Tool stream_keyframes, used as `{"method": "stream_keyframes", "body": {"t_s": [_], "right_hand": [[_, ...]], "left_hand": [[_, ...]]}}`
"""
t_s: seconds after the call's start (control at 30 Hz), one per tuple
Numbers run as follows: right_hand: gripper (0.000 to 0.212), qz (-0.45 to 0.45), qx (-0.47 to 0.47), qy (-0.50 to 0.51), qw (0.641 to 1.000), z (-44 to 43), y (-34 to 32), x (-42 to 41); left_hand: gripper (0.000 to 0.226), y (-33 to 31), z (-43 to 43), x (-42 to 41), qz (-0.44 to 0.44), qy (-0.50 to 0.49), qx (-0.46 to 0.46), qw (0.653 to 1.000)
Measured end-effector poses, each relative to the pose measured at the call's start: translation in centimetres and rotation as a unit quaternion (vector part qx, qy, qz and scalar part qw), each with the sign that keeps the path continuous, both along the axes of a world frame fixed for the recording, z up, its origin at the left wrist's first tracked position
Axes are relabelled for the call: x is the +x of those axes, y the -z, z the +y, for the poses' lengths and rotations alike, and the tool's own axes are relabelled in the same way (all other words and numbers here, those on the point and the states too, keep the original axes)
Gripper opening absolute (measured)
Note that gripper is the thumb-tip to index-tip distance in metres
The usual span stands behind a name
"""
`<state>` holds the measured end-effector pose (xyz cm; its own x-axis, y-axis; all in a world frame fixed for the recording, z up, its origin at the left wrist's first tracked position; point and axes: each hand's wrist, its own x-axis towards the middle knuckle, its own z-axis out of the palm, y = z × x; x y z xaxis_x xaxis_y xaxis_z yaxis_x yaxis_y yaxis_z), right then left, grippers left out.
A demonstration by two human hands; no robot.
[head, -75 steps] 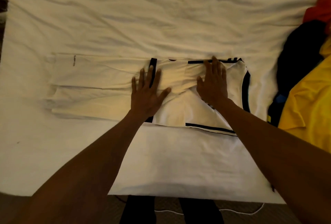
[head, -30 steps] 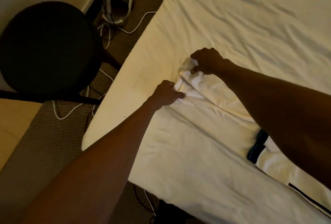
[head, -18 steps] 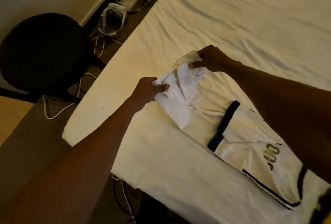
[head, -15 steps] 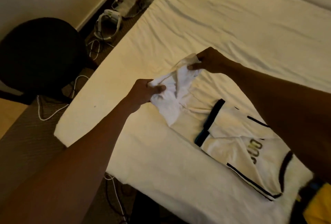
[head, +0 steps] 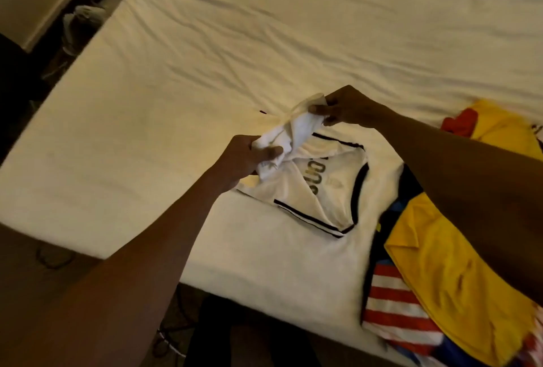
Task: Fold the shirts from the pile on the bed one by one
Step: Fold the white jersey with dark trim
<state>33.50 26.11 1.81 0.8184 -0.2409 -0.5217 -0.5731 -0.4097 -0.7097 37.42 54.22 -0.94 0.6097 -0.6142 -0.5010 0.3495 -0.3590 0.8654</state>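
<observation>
Dim room, warm light. A white-sheeted bed [head: 264, 31] fills most of the view. A strip of dark floor [head: 73, 43] runs along its left edge; the items there are too blurred to name.

Grip: the left hand [head: 246, 161] pinches one corner of the lifted end of the white shirt [head: 323, 190], thumb over curled fingers. The right hand [head: 346, 108] pinches the other corner the same way, slightly farther up the bed. Both hands are closed on cloth, and the fabric between them is bunched and slack, not stretched.

Outward: the rest of the shirt lies flat on the sheet close to the near edge of the bed. Black trim and part of some gold lettering show. The sides look already turned in, so I judge this to be the lengthwise fold.

The pile [head: 411, 214] sits just right of the shirt, with a yellow shirt [head: 446, 255] on top and a red-and-white striped garment [head: 393, 305] below it.

Handling, judged: thin jersey cloth, light, limp and probably a little slick. It sags wherever it is unsupported. Best held at the two end corners, pulled apart enough that the edge lands straight on the collar end. The folded sides may slip open if the cloth is dragged.
</observation>
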Motion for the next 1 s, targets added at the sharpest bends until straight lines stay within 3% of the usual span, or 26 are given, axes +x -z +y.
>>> {"method": "stream_keyframes", "body": {"t_s": [0.07,0.3,0.43,0.53,0.6,0.67,0.77,0.87,1.0], "right_hand": [[0.082,0.007,0.007,0.027,1.000,-1.8,2.0,-3.4],[0.063,0.017,-0.001,0.109,0.994,-6.2,9.6,-12.5],[0.083,0.029,-0.058,0.149,0.987,-6.4,13.6,-14.5],[0.050,-0.015,-0.125,0.187,0.974,-6.4,15.1,-15.7],[0.045,-0.033,-0.172,0.155,0.972,-6.6,15.5,-16.2],[0.052,-0.021,-0.182,0.124,0.975,-7.1,15.6,-16.3],[0.064,0.051,-0.188,0.066,0.979,-7.5,15.6,-15.3],[0.067,0.096,-0.214,0.034,0.971,-7.5,14.8,-14.2],[0.047,0.077,-0.256,0.038,0.963,-7.6,14.3,-13.6]], "left_hand": [[0.052,2.0,-2.5,-3.0,-0.014,0.020,0.006,1.000],[0.034,8.7,-9.8,-12.1,-0.154,0.122,0.107,0.975],[0.056,11.0,-11.9,-16.5,-0.228,0.242,0.158,0.930],[0.072,11.5,-11.9,-18.6,-0.250,0.327,0.149,0.899],[0.066,11.4,-11.5,-19.2,-0.305,0.327,0.144,0.883],[0.058,11.3,-10.8,-19.3,-0.383,0.312,0.127,0.860],[0.063,12.3,-9.8,-19.4,-0.478,0.357,0.128,0.792],[0.069,12.9,-10.4,-19.1,-0.492,0.342,0.153,0.786],[0.063,12.7,-12.0,-18.8,-0.457,0.377,0.196,0.781]]}}
